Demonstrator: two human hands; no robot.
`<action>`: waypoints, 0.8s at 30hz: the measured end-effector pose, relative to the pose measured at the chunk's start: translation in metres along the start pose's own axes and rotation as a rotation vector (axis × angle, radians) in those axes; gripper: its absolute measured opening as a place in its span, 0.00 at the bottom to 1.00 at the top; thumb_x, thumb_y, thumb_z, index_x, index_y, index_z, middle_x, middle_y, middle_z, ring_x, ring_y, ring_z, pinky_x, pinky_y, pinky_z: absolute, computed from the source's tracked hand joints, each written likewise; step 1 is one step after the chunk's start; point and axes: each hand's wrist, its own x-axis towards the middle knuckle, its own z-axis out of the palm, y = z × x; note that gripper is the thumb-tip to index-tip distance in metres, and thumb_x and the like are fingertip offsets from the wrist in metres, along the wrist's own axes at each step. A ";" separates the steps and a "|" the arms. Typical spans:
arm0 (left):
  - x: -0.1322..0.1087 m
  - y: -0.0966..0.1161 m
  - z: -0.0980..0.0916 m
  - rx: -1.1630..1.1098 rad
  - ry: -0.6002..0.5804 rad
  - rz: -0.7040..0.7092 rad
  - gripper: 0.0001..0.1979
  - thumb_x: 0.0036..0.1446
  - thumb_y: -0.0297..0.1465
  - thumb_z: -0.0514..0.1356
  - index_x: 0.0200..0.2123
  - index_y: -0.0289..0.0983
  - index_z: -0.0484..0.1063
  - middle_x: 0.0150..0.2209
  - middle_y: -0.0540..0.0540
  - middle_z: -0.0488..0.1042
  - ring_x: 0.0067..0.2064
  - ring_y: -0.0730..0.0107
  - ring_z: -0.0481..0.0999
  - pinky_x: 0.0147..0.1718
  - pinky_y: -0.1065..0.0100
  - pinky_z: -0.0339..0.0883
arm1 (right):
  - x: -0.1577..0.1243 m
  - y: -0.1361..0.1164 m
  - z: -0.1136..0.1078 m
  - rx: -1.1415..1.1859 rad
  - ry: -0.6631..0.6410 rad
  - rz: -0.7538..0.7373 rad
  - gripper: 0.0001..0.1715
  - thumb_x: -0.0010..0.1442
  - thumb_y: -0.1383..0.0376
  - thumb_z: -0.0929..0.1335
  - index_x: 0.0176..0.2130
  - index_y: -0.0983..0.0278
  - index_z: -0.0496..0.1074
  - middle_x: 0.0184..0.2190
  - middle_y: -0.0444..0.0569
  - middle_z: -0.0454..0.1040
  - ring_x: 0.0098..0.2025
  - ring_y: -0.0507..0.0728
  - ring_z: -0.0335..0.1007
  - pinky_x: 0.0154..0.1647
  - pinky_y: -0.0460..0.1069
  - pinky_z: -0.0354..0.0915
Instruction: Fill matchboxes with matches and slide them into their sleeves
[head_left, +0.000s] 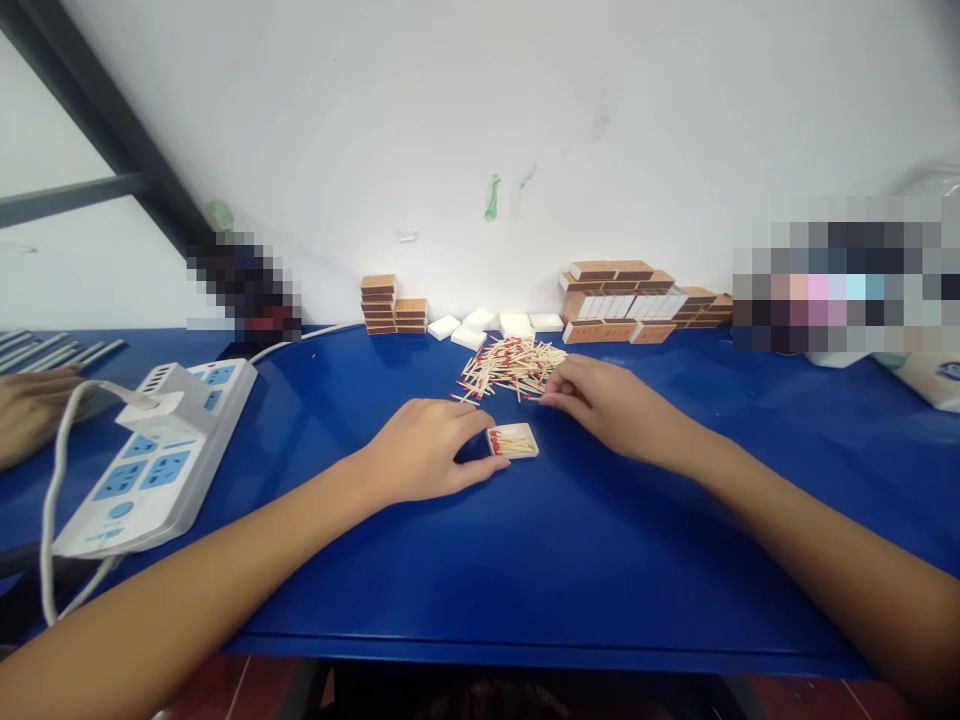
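My left hand (pixel 427 450) has its thumb and fingers closed around the left end of a small white matchbox tray (pixel 531 450). Several red-tipped matches (pixel 511 441) lie in this tray, which rests flat on the blue table. Beyond it spreads a loose pile of matches (pixel 499 368), heads pointing various ways. My right hand (pixel 600 400) is at the pile's right edge, thumb and fingers pinched together; what lies between the fingertips, if anything, is too small to make out. Several white trays (pixel 469 335) sit just behind the pile.
Against the wall stand a small stack of matchboxes (pixel 379 305) and a larger one (pixel 619 305). A white power strip (pixel 217 440) with a plugged-in adapter and cable lies at left. Past it, another person's hand (pixel 37 410) rests by grey rods (pixel 52 352). A bag (pixel 919 375) is far right.
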 end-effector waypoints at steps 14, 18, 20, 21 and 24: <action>0.000 -0.001 0.000 0.013 0.002 0.024 0.18 0.68 0.45 0.62 0.46 0.37 0.80 0.33 0.47 0.80 0.32 0.65 0.78 0.30 0.66 0.62 | -0.005 -0.026 0.005 0.161 -0.029 -0.184 0.12 0.74 0.60 0.63 0.43 0.60 0.75 0.38 0.51 0.75 0.39 0.58 0.71 0.40 0.52 0.65; 0.000 0.000 0.000 0.003 0.006 0.025 0.17 0.67 0.45 0.63 0.45 0.37 0.80 0.32 0.48 0.80 0.31 0.67 0.77 0.30 0.66 0.63 | 0.010 0.001 0.013 0.069 0.012 -0.279 0.17 0.75 0.64 0.60 0.53 0.59 0.76 0.48 0.56 0.72 0.46 0.61 0.71 0.46 0.55 0.67; 0.000 0.000 0.000 0.006 0.005 0.026 0.17 0.67 0.45 0.63 0.45 0.37 0.80 0.32 0.48 0.79 0.31 0.67 0.77 0.30 0.66 0.63 | 0.014 0.009 0.016 0.063 0.000 -0.284 0.16 0.75 0.63 0.61 0.51 0.59 0.76 0.47 0.55 0.72 0.46 0.61 0.72 0.47 0.56 0.68; 0.000 0.000 0.000 0.010 0.008 0.027 0.17 0.67 0.45 0.63 0.45 0.37 0.80 0.32 0.48 0.80 0.31 0.67 0.77 0.30 0.66 0.63 | 0.015 0.011 0.017 0.070 0.005 -0.281 0.15 0.75 0.63 0.61 0.48 0.59 0.76 0.47 0.55 0.72 0.46 0.61 0.72 0.47 0.56 0.68; -0.001 -0.001 0.002 0.013 0.015 0.036 0.18 0.67 0.46 0.63 0.45 0.37 0.80 0.34 0.47 0.80 0.33 0.65 0.78 0.30 0.66 0.63 | 0.015 0.012 0.017 0.082 0.015 -0.249 0.10 0.73 0.61 0.64 0.42 0.60 0.74 0.43 0.53 0.72 0.43 0.60 0.71 0.44 0.54 0.68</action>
